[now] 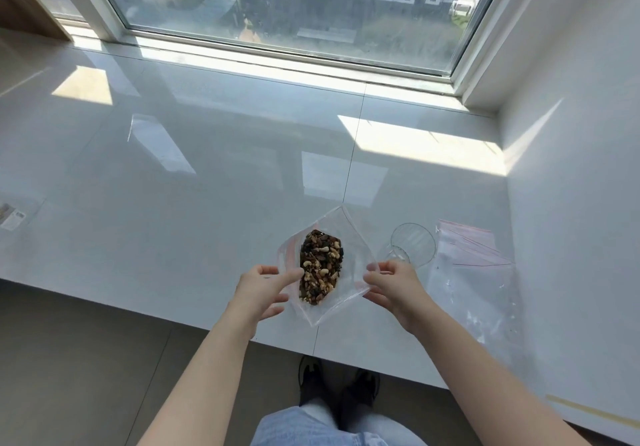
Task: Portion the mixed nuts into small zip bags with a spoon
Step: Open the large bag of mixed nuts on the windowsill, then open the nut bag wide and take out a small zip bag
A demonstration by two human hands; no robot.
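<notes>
A clear plastic bag point(349, 237) with mixed nuts point(320, 265) in it is held up just above the white sill. My left hand point(263, 288) pinches its left edge with thumb and fingers. My right hand point(389, 286) pinches its right edge. To the right of the bag a clear plastic cup point(412, 244) lies on its side. Beyond the cup, several small zip bags point(467, 255) with red seal lines lie flat. No spoon is visible.
The wide white sill point(173, 203) runs under a large window point(294, 5). A white wall point(581, 168) closes the right side. A small paper label point(12, 218) lies at the far left. My shoes point(337, 386) stand on the floor below the sill's front edge.
</notes>
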